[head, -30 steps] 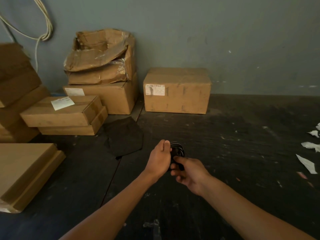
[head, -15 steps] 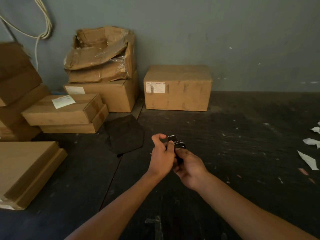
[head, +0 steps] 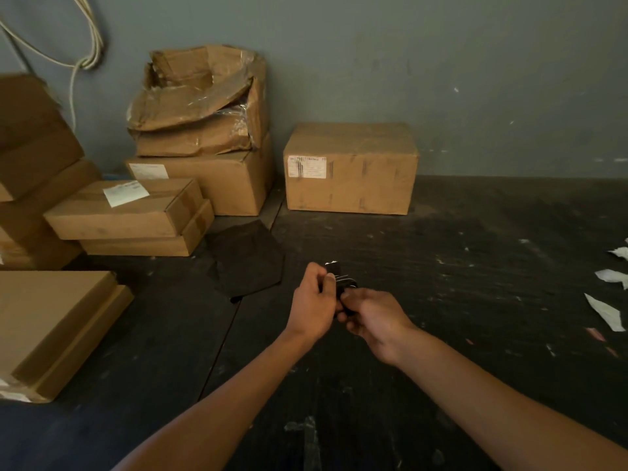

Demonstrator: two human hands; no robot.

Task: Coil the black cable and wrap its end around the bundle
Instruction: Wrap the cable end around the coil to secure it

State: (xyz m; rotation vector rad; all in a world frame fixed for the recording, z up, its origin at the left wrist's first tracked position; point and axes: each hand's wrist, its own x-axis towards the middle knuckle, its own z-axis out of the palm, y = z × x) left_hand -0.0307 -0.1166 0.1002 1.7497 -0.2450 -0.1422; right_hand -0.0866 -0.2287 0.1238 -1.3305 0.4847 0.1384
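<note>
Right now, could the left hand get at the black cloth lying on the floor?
Probably not yet: the left hand grips the black cable bundle along with the right hand. The black cloth lies uncovered just left of it, nothing between, so once freed it looks reachable.

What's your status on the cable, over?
Left hand and right hand both gripping black cable bundle. Bundle off the table. Nothing blocking.

Matt brown corrugated-cardboard boxes (head: 351, 168) at the far left and centre, one crushed box (head: 200, 103) with glossy clear tape. Dark, rough, scuffed matt table surface (head: 475, 266). Matt black cloth-like sheet (head: 246, 258) left of centre. Torn white paper scraps (head: 605, 311) at right. Faintly glossy black cable bundle (head: 343, 287).
</note>
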